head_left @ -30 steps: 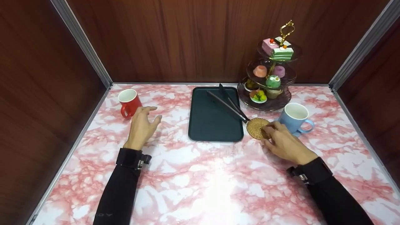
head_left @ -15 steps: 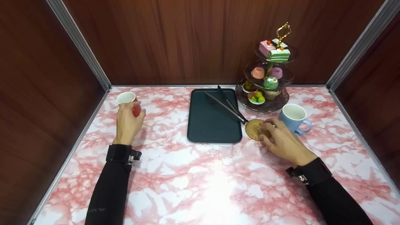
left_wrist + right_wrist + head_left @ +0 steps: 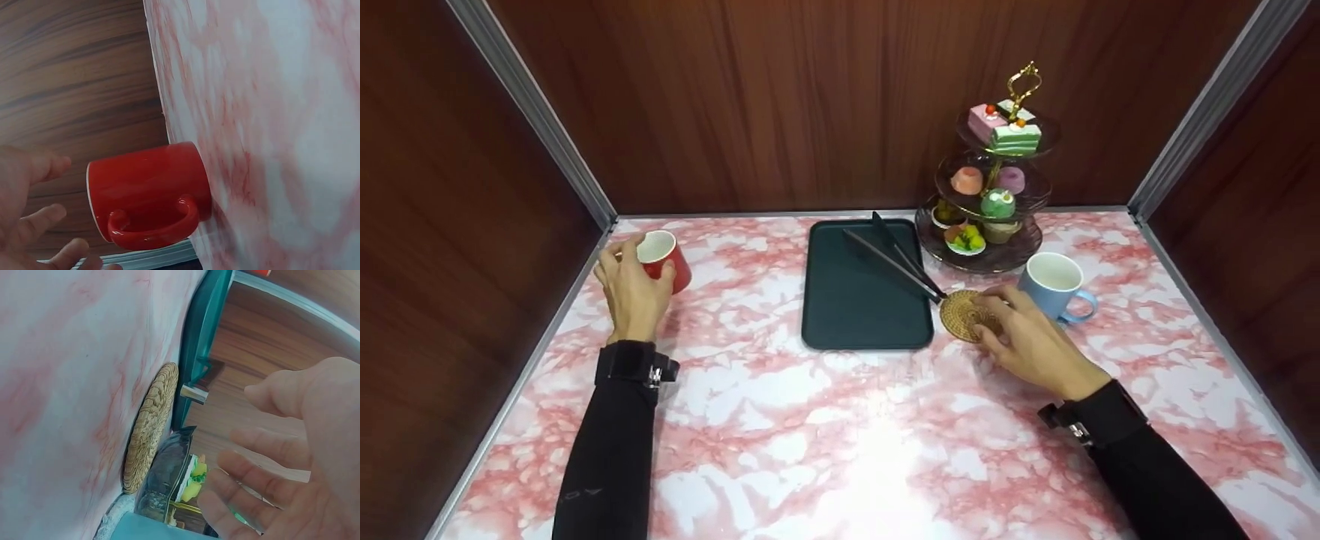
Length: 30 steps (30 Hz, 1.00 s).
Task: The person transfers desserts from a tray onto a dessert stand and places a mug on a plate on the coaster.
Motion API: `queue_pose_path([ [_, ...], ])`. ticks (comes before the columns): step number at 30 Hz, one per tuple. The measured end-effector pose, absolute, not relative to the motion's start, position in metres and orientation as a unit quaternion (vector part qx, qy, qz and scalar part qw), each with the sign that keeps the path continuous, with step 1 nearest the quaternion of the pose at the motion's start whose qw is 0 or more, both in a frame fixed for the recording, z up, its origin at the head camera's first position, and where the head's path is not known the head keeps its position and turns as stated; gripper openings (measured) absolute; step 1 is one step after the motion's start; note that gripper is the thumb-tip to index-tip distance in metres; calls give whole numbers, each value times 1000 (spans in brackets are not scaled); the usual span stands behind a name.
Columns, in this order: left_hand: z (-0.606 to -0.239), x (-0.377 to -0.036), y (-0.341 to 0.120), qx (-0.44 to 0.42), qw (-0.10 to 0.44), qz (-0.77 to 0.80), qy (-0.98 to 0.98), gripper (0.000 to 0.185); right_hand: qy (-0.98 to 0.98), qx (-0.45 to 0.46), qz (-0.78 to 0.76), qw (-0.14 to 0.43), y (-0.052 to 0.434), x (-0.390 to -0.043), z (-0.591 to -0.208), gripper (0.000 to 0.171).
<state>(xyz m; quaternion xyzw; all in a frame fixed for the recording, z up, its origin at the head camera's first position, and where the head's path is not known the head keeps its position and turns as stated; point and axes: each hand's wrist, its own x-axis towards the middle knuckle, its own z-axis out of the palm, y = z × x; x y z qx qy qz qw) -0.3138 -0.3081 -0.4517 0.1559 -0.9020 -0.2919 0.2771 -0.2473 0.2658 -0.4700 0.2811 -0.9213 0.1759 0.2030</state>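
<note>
My left hand (image 3: 634,292) is at the red mug (image 3: 679,270), its thumb and fingers spread above and beside the rim in the head view. In the left wrist view the fingers are apart from the mug's rim, and its handle (image 3: 152,233) shows. The red mug stands upright at the back left of the table. Over a round woven coaster (image 3: 958,316) hovers my right hand (image 3: 1039,349), hiding its right part. The right wrist view shows a gap between these loosely bent fingers and the coaster (image 3: 151,433), with nothing held. Beside that hand stands a light blue mug (image 3: 1042,292).
A dark green tray (image 3: 855,322) lies mid-table, with black tongs (image 3: 892,265) resting on it, their end reaching past its right edge toward the coaster. Behind stands a three-tier stand (image 3: 990,259) with several cakes. Wooden panels (image 3: 780,112) enclose the back and sides.
My left hand has moved left from in front of the red mug to around its rim. The right hand stays over the coaster. The head view has shifted slightly.
</note>
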Motion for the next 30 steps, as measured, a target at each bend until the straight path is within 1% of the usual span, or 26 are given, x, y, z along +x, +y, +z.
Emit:
queue_pose_path([
  [3, -455, -315, -312, 166, 250, -317, -900, 76, -921, 281, 179, 201, 265, -247, -471, 44],
  [6, -457, -318, -314, 165, 235, -334, -898, 84, -922, 279, 181, 199, 264, -246, -471, 44],
  [17, -460, -320, -314, 189, 235, -343, -889, 83, -922, 279, 195, 183, 263, -246, -472, 41],
  [30, -458, -311, -306, 215, 192, -382, -878, 91, -920, 288, 194, 180, 259, -245, -470, 40],
])
